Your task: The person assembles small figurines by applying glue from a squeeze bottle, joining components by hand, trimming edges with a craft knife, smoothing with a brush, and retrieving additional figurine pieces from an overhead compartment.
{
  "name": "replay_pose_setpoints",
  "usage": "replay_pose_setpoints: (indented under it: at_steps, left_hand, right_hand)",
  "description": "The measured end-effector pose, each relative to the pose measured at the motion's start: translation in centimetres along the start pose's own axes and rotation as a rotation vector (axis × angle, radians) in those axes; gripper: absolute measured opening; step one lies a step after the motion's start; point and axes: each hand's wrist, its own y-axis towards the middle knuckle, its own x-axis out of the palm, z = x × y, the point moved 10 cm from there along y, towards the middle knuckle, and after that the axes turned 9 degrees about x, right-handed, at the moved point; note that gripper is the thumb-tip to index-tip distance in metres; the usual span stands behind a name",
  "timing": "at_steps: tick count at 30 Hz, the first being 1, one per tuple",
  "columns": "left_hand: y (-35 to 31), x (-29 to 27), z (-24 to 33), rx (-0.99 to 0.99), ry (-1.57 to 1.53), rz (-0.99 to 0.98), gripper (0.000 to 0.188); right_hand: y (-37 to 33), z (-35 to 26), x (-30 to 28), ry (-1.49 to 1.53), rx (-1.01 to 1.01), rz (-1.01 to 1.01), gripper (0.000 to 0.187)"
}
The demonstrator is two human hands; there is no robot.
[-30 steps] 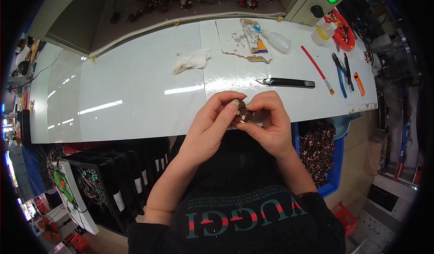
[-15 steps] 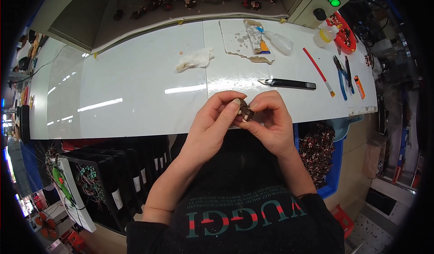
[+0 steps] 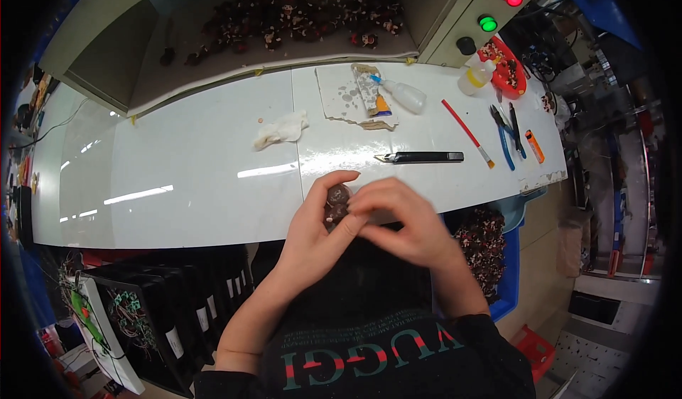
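Observation:
A small dark brown figurine [image 3: 338, 199] with rounded parts rests in my left hand [image 3: 311, 236]. The left fingers curl round its far side and the thumb presses along its near side. My right hand [image 3: 403, 221] is at the figurine's right edge, its fingers bent in toward the thumb. Slight blur and the left thumb hide what lies between the right fingertips. Beyond the hands, a black craft knife [image 3: 426, 157] lies on the white table [image 3: 192, 214], its blade pointing left.
A crumpled white cloth [image 3: 282, 130], squeeze bottle [image 3: 406, 96], glue tube [image 3: 371, 95], red brush [image 3: 465, 129], pliers [image 3: 506, 140] and orange box [image 3: 534, 147] lie beyond. Dark figurines [image 3: 305, 15] fill a grey booth. A blue bin [image 3: 510, 271] stands below right.
The figurine has turned in my left hand, so its rounded brown side shows. My right hand has shifted from gripping it to its right edge. The whole view has moved and tilted.

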Motion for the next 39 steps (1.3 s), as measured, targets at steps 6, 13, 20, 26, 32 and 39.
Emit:
replay_pose_setpoints:
  at_steps: [6,13,20,26,32,39]
  left_hand:
    - [-0.4,-1.3,0.2,-0.014,-0.228,0.011,0.045]
    - [-1.2,-3.8,-0.5,-0.021,-0.352,0.008,0.048]
    - [-1.6,-4.5,-1.6,-0.056,-0.374,0.025,0.052]
    - [-1.1,-3.9,-2.4,-0.012,-0.107,-0.030,0.050]
    - [-0.7,-3.9,-2.4,0.010,-0.065,-0.022,0.050]
    - [-1.1,-4.4,-2.4,0.035,-0.035,-0.019,0.049]
  right_hand:
    - [5.7,3.1,-9.9,-0.435,0.268,0.382,0.030]
    - [9.2,8.0,-8.1,-0.769,0.360,0.213,0.040]
    - [8.2,7.2,-6.5,-0.574,0.359,0.178,0.040]
    - [3.3,3.0,-5.4,-0.249,0.204,0.051,0.037]
    - [1.6,2.2,-3.5,-0.306,0.112,-0.043,0.047]
    - [1.8,1.9,-1.3,-0.382,0.098,-0.113,0.043]
